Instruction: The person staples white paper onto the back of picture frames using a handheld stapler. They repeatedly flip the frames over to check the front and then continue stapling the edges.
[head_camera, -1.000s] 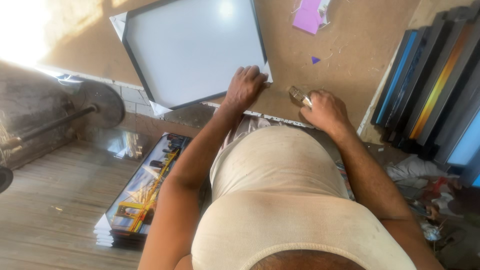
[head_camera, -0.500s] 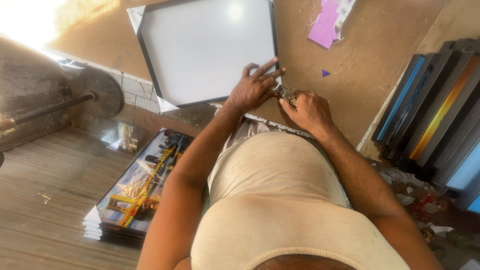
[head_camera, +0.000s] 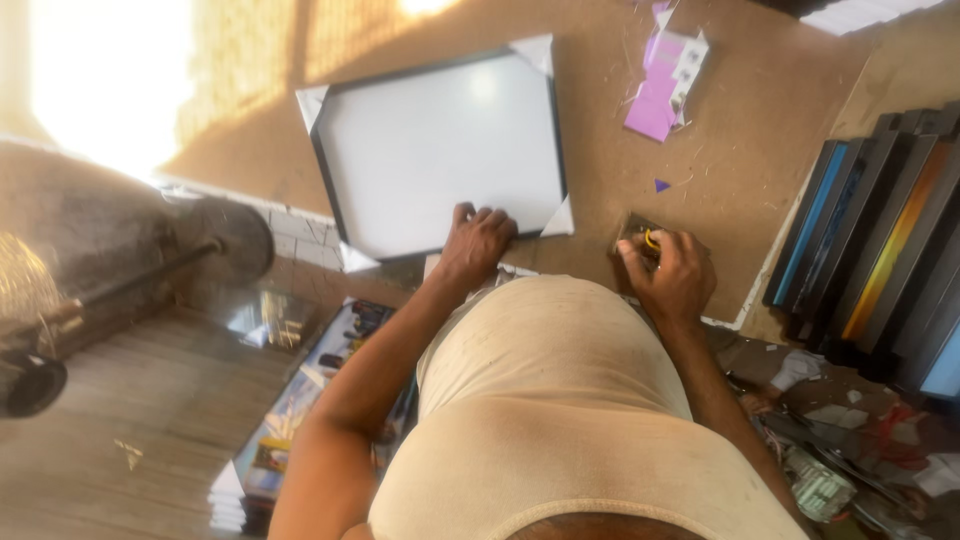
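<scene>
Since half a second ago the hands have parted; left hand (head_camera: 478, 240) now lies flat, fingers spread, pinning the black picture frame (head_camera: 440, 150) on the brown worktop (head_camera: 760, 150) to steady it; right hand (head_camera: 668, 272) sits beside it, fingers clamped on a small yellow-handled tool (head_camera: 650, 240)

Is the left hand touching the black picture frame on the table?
Touching. The head view shows the left hand with its fingers resting on the lower edge of the black picture frame, with no gap visible.
</scene>
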